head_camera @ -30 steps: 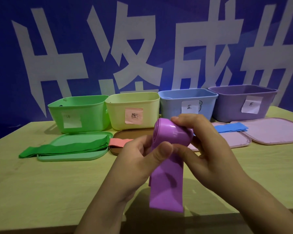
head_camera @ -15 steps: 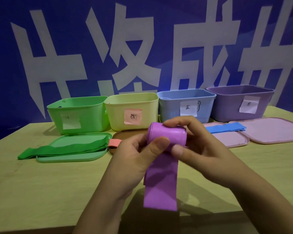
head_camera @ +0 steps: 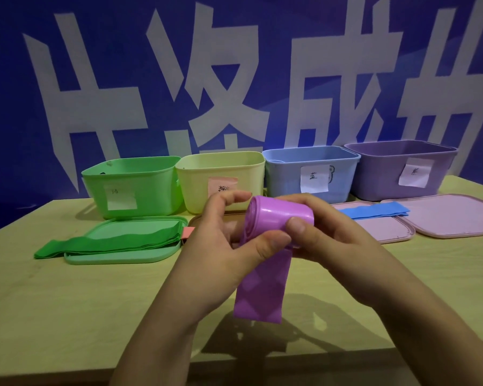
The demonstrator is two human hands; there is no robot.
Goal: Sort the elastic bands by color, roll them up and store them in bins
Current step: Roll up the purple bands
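Note:
I hold a purple elastic band (head_camera: 273, 215) above the table, partly rolled into a cylinder, its loose tail (head_camera: 260, 296) hanging down. My left hand (head_camera: 223, 246) pinches the roll's left end with the thumb in front. My right hand (head_camera: 326, 238) grips the right end, thumb on top of the roll. Green bands (head_camera: 106, 242) lie across a green lid (head_camera: 117, 256). A blue band (head_camera: 374, 212) lies on a pink lid (head_camera: 385, 229). A pink band's end (head_camera: 186, 233) peeks out beside my left hand.
Four open bins stand in a row at the back: green (head_camera: 129, 188), yellow (head_camera: 221, 174), blue (head_camera: 310, 171), purple (head_camera: 399, 168), each with a paper label. Another pink lid (head_camera: 452, 218) lies at the right. A blue banner wall rises behind. The table's front edge is near.
The roll has grown thicker and the hanging tail shorter. My left fingers have lifted off behind the roll and spread, while the thumb stays on the band.

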